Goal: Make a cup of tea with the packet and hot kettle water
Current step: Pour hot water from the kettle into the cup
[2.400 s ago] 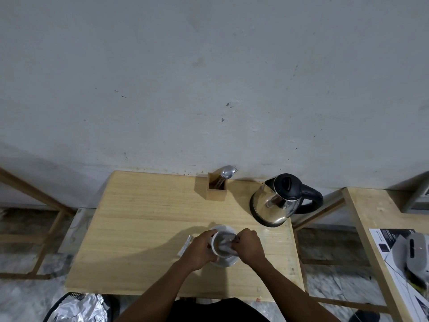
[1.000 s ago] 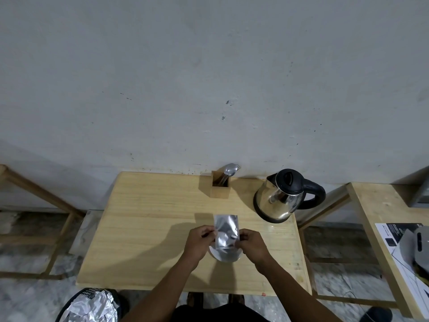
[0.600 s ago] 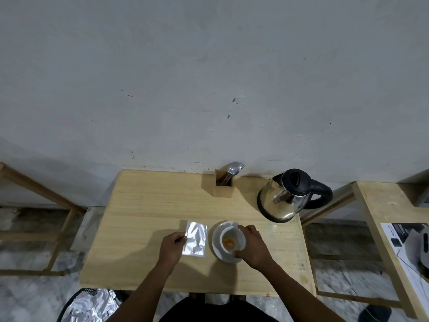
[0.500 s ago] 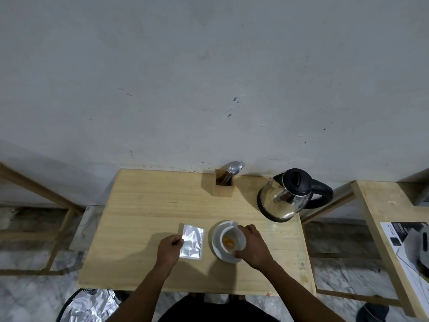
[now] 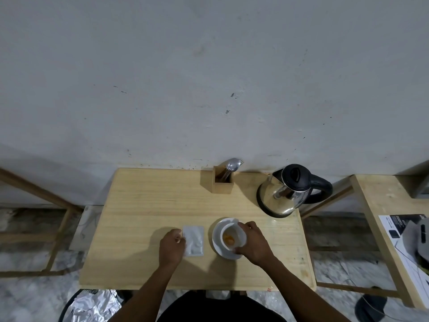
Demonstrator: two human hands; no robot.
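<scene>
A white cup with orange powder at its bottom stands on a white saucer near the front of the wooden table. My right hand wraps around the cup's right side. A silver packet lies flat on the table just left of the saucer. My left hand rests on the packet's left edge, fingers curled on it. A steel kettle with a black lid and handle stands at the back right of the table, apart from both hands.
A wooden holder with a spoon stands at the back against the wall. A second wooden table with papers and a grey device is on the right. Crumpled foil in a bin sits on the floor at the lower left.
Both hands held the packet over the cup and lifted it. Then my left hand carried it left and laid it flat on the table, while my right hand took the cup.
</scene>
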